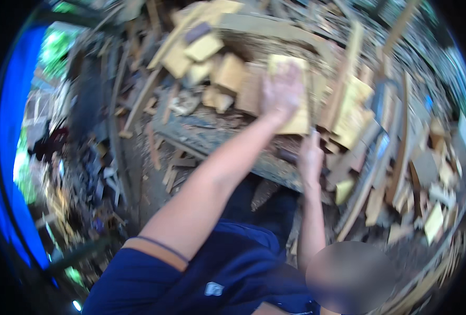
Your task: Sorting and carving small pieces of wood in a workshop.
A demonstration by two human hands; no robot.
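My left hand (284,89) lies flat on a pale yellow wooden board (295,125), fingers stretched toward its far end. The board rests on a worn, debris-strewn workbench (212,137). Close by the board's near right corner, my right hand (311,159) is closed on a thin, long tool (310,107). That tool runs along the board's right edge; blur hides its exact kind. A dark, rounded, handle-like piece (287,155) lies just left of my right hand. Left of the board stand several wood blocks (229,72).
Long wooden strips (348,79) and another yellow board (353,113) lie to the right. Offcuts (427,168) pile up at the far right. Scrap wood (175,170) litters the ground below the bench's left side. A blue sheet (12,152) hangs at the left.
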